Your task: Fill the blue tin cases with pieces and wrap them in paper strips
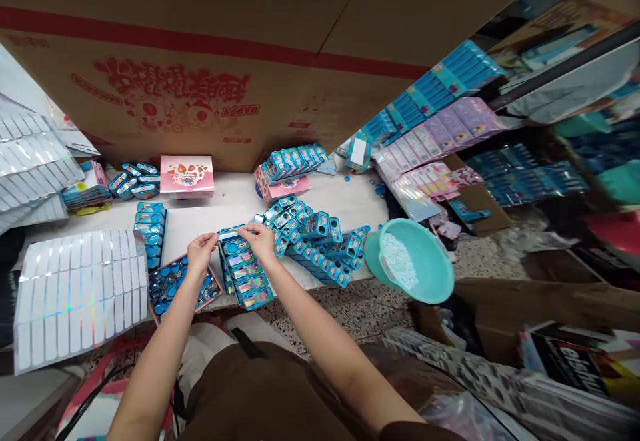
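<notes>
My left hand (201, 253) and my right hand (261, 242) pinch opposite ends of a narrow white sticker strip (229, 234), stretched level between them. It lies over the far end of a row of small blue printed boxes (246, 272); whether it touches them I cannot tell. Left of that row, partly behind my left forearm, a shallow box holds many blue and dark round pieces (173, 284). To the right lies a jumbled pile of similar blue boxes (320, 244). At the left is a sheet of white strip stickers (83, 297) with a shiny backing.
A large cardboard carton (210, 47) rises along the table's back. Before it stand a pink strawberry box (187, 177) and stacked blue boxes (295, 161). A turquoise basin (435, 271) with small white pieces sits by the right edge. Pink and purple packages (440, 137) lie beyond.
</notes>
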Demonstrator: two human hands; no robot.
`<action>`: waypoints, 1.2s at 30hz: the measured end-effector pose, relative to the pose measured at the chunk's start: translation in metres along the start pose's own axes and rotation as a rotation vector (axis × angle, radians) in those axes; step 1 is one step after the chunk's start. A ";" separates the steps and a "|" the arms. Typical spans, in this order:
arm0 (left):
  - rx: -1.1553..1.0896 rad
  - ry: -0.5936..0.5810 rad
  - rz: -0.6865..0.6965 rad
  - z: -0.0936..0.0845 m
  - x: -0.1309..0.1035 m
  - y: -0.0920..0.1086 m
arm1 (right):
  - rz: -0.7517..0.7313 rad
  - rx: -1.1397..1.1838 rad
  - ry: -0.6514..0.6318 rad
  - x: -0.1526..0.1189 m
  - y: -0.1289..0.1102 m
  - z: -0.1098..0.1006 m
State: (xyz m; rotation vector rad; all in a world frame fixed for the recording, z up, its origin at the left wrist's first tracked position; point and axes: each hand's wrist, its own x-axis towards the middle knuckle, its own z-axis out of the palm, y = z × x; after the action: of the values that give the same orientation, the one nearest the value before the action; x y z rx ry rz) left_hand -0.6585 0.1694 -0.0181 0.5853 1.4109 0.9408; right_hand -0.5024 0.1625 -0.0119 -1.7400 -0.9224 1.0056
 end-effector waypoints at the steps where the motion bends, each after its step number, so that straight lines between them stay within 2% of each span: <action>1: 0.002 0.002 0.001 0.000 0.001 -0.001 | -0.025 -0.031 0.022 0.002 0.002 0.001; 15: -0.023 -0.006 -0.037 -0.001 0.012 -0.010 | -0.018 -0.073 0.058 0.013 0.012 0.004; 21: -0.102 -0.007 -0.068 -0.001 0.014 -0.016 | -0.031 -0.156 0.067 0.013 0.012 0.005; 27: -0.209 -0.002 -0.111 0.010 0.016 -0.026 | -0.177 -0.316 0.076 0.007 0.011 0.009; 32: -0.265 0.023 -0.162 0.019 0.015 -0.033 | -0.151 -0.306 0.193 0.008 0.016 0.011; 36: -0.221 0.105 -0.217 0.028 0.008 -0.044 | -0.187 -0.292 0.169 0.012 0.021 0.010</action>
State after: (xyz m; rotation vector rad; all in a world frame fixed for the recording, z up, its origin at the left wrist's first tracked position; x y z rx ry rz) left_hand -0.6232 0.1578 -0.0557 0.2154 1.4084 0.9477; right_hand -0.5035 0.1692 -0.0372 -1.9037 -1.1409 0.6152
